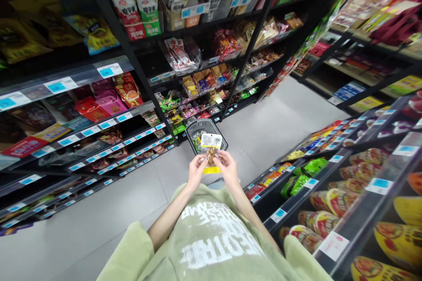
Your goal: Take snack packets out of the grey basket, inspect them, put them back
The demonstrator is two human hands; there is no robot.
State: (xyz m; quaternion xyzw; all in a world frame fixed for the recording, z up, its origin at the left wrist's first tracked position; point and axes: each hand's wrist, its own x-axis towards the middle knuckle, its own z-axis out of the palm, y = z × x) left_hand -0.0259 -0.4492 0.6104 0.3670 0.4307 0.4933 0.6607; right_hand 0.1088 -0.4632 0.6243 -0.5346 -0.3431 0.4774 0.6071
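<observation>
I hold a small clear snack packet point(211, 145) with a white label at its top and a yellow strip at its bottom, out in front of my chest. My left hand point(196, 171) pinches its lower left edge and my right hand point(226, 166) grips its lower right edge. Both hands are closed on the packet. Just beyond the packet, a grey shopping basket point(198, 128) sits on the floor with a few packets inside, partly hidden by what I hold.
Dark shelving point(132, 59) full of snack bags and blue price tags lines the left and far side. Another rack point(329, 175) of packaged snacks runs along the right. A grey tiled aisle floor point(283, 118) stretches ahead between them.
</observation>
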